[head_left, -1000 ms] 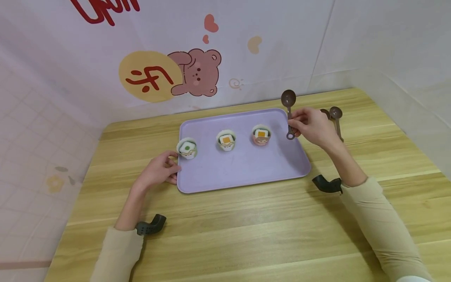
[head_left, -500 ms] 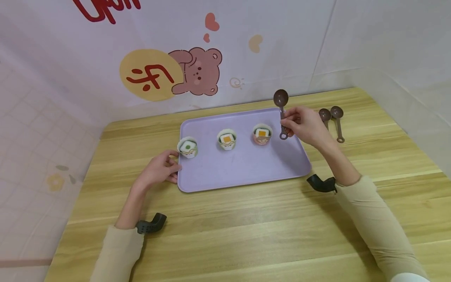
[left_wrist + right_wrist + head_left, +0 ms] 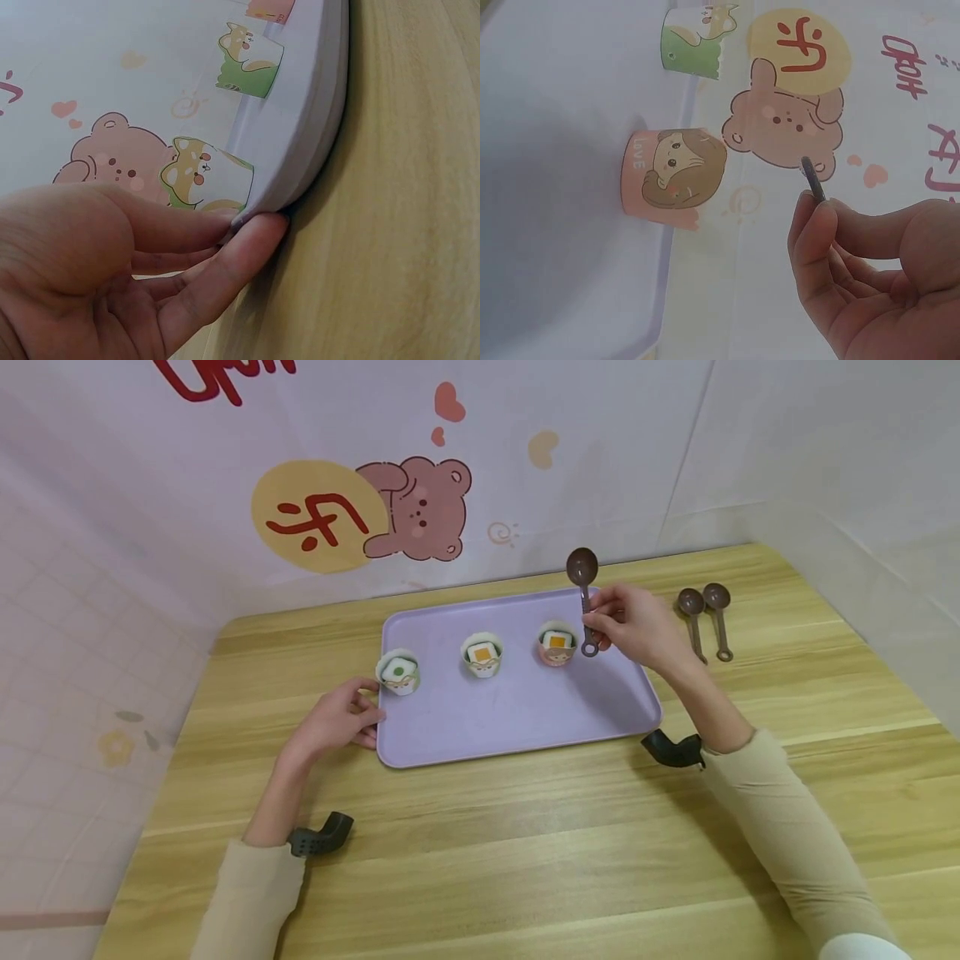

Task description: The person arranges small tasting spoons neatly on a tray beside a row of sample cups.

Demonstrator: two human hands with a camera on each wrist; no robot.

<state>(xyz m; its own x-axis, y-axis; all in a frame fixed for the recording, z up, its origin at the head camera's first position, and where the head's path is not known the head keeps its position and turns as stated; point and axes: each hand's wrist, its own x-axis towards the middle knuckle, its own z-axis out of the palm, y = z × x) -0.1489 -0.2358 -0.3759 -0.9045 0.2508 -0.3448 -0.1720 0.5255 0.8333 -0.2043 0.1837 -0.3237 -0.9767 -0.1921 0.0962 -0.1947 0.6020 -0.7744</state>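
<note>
My right hand (image 3: pixel 637 625) pinches the handle of a dark brown measuring spoon (image 3: pixel 582 567), raised over the right part of a lilac tray (image 3: pixel 510 718) with its bowl pointing up and away. Only the handle's dark end (image 3: pixel 814 178) shows in the right wrist view. At the tray's left edge my left hand (image 3: pixel 339 717) grips the rim between thumb and finger, plain in the left wrist view. On the tray stand a green-and-white paper cup (image 3: pixel 401 683) at left, a similar cup (image 3: pixel 484 670) in the middle and a pink cup (image 3: pixel 557 656) nearest the spoon.
Two more brown measuring spoons, one spoon (image 3: pixel 691 602) beside another spoon (image 3: pixel 717 597), lie on the wooden table (image 3: pixel 465 852) right of the tray. A white wall sheet (image 3: pixel 615 443) with a printed bear rises behind. Each cup holds a white piece with a coloured centre.
My right hand has carried the measuring spoon leftward, from the tray's right edge to beside the pink cup. The two spoons on the table now show fully. My left hand has stayed put.
</note>
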